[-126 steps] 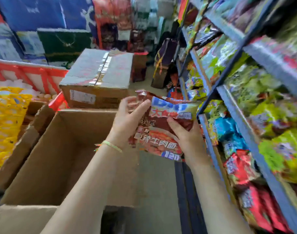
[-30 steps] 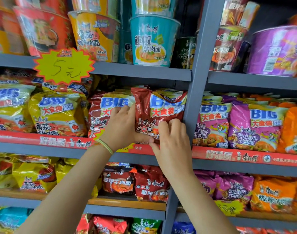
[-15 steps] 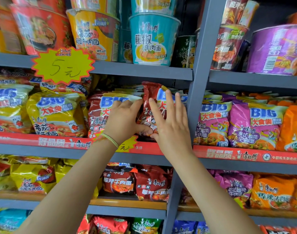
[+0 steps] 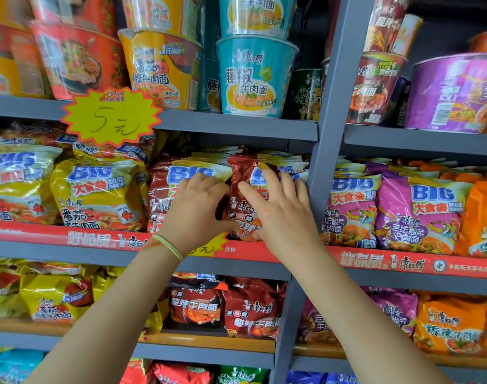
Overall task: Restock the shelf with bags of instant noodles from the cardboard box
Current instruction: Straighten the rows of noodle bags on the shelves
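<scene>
Noodle bag (image 4: pixel 243 198) (dark red) stands wedged upright; right hand (image 4: pixel 278 209) presses flat-fingered, left hand (image 4: pixel 198 209) steadies with loosely curled fingers.

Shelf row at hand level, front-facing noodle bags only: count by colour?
Yellow bags: 2
Red bags: 2
Magenta bags: 2
Orange bags: 1, cut off by the frame edge
Total: 7
</scene>
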A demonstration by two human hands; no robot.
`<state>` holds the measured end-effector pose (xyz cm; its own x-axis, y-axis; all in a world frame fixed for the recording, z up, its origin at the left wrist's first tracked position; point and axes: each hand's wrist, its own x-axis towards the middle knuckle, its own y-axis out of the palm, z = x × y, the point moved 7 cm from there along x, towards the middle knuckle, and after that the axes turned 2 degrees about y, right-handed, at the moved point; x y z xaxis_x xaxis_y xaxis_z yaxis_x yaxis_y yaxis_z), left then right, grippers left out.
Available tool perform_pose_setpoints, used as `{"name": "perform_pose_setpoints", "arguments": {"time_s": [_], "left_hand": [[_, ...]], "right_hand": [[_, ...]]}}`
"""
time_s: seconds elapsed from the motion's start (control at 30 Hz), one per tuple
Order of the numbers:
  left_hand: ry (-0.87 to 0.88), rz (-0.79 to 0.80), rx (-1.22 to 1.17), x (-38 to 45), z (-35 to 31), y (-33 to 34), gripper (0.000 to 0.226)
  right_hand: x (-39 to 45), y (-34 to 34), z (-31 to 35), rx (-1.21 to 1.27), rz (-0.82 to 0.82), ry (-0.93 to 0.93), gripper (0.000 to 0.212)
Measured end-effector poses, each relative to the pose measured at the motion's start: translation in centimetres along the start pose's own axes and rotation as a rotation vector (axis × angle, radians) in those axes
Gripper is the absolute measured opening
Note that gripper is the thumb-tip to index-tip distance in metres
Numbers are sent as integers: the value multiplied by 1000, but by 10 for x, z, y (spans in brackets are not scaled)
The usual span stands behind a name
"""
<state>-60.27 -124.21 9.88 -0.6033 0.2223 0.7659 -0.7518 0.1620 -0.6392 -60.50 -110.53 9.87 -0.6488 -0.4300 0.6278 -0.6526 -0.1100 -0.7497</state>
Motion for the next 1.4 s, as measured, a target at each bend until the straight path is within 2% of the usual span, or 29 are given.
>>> {"name": "perform_pose_setpoints", "arguments": {"time_s": [0.23,0.43,0.57,0.63,0.73,0.77,0.83,0.9,0.97,1.07,1.17,1.27,1.4], "left_hand": [[18,-28,190,1,-10,-2,56],[113,-6,135,3,-16,1,47],[92,22,125,1,-13,3,40],[31,-9,95,0,-8,0,44],[-81,-169,-13,-3,-2,-12,59],[-73,-197,-30,-3,-5,-13,65],[11,-155,18,-3,-15,-5,83],[67,-90,64,-1,-16,5,92],[64,-56,64,3,-10,10,87],[60,-37,90,7,-10,16,79],[106,-56,108,8,-19,23,76],[151,-42,146,7,-13,27,85],[160,-31,163,5,3,27,89]], "right_hand": [[4,-1,9,-16,35,-63,87],[-1,-2,6,-50,33,-90,87],[1,0,7,-27,67,-108,88],[2,3,7,2,98,-123,87],[2,6,3,44,108,-126,84],[1,7,1,60,106,-123,84],[-1,8,-1,99,103,-102,82],[-3,7,0,141,56,-57,75],[-3,3,2,197,-55,14,64],[1,-1,5,274,-230,86,59],[12,-4,-2,241,-368,155,47],[23,4,-10,146,-367,223,44],[35,14,-2,75,-383,212,45]]}}
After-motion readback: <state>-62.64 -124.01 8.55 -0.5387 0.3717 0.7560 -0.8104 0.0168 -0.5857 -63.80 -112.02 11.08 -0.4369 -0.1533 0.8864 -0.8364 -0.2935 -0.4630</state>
